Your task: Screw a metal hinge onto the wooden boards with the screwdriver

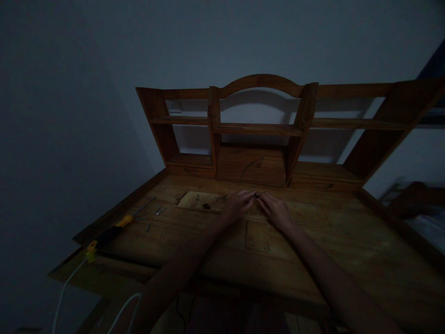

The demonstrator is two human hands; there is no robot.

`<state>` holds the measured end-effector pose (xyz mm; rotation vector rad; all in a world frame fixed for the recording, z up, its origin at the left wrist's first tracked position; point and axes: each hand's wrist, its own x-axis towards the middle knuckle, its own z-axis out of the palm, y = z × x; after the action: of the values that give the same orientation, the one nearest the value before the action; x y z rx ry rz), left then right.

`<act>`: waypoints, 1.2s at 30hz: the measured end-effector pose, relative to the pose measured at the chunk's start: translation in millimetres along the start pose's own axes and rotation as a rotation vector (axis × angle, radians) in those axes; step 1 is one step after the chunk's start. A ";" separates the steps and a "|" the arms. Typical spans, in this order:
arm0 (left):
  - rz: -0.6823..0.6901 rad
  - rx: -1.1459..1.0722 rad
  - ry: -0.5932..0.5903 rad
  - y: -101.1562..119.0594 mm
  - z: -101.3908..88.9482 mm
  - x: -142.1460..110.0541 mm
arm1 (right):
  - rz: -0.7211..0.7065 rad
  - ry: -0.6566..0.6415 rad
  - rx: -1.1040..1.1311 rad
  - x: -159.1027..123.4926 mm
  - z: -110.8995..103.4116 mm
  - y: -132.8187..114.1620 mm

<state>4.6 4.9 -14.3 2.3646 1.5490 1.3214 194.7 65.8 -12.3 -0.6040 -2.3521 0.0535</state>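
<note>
My left hand [240, 202] and my right hand [274, 207] meet over the middle of the wooden desk [215, 250]. Both are closed, fingertips pinched around a small dark object [256, 195], perhaps metal, too small and dim to name. Under and beside my left hand lies a long pale board [191, 200] with rough, damaged patches and a dark chip [206, 206] on it. Just below the hands rests a small rectangular wood piece [257, 235] with little holes near its lower edge.
At the left lie a screwdriver [120, 225] with a yellow and black handle, and several small metal pieces [160, 211] that look like screws. A white cable [66, 283] hangs at the front left. A wooden shelf unit [257, 129] stands along the back.
</note>
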 end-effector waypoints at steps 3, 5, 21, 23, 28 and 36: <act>0.010 -0.026 0.000 0.8 -0.1 -0.4 | 0.003 0.001 0.014 -1.4 1.5 1.7; 0.012 -0.043 -0.003 1.7 -0.7 -0.5 | 0.009 0.007 0.022 -2.2 2.6 2.9; -0.002 0.010 -0.041 1.0 -2.4 -2.4 | 0.021 0.006 0.067 -2.8 0.3 0.4; 0.004 0.007 -0.041 1.9 -3.1 -2.0 | 0.019 0.007 0.068 -3.0 1.3 1.6; 0.003 0.008 -0.047 2.0 -3.6 -1.3 | 0.026 0.020 0.065 -3.0 3.6 3.1; 0.022 0.008 -0.016 1.3 -1.5 -1.5 | 0.031 0.015 0.068 -2.5 1.2 -0.4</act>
<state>4.4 2.6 -13.8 2.3980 1.5315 1.2989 195.5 64.5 -14.6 -0.6054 -2.3163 0.1423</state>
